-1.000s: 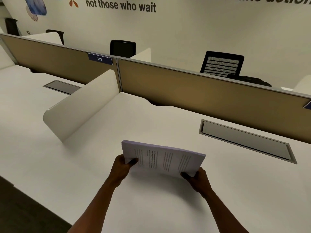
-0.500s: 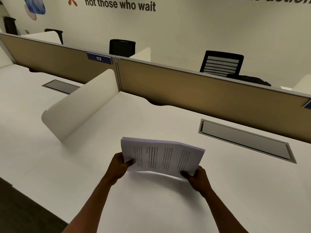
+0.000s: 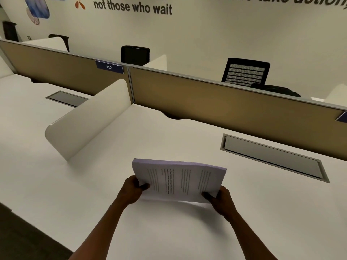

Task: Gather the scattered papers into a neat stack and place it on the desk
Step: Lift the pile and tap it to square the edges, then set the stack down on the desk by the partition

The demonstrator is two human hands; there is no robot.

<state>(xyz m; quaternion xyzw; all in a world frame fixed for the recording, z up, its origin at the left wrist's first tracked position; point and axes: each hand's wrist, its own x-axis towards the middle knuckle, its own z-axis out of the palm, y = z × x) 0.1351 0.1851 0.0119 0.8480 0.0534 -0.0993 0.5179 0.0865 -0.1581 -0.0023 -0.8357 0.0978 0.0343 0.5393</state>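
A thick stack of printed white papers (image 3: 180,180) stands on its long lower edge on the white desk (image 3: 169,231), tilted back toward me. My left hand (image 3: 132,188) grips the stack's lower left corner, thumb on the front sheet. My right hand (image 3: 219,198) grips its lower right corner the same way. The top edges of the sheets look aligned. The lower edge seems to touch the desk, with one sheet showing a little below the stack at the right.
A white curved side divider (image 3: 88,119) rises on the left of the desk. A tan partition (image 3: 225,107) runs along the back. A grey cable hatch (image 3: 272,156) is set into the desk at right. Black chairs (image 3: 246,72) stand beyond the partition.
The stack has dropped slightly, from hovering above the desk to its lower edge meeting the surface. Both hands keep the same grip.
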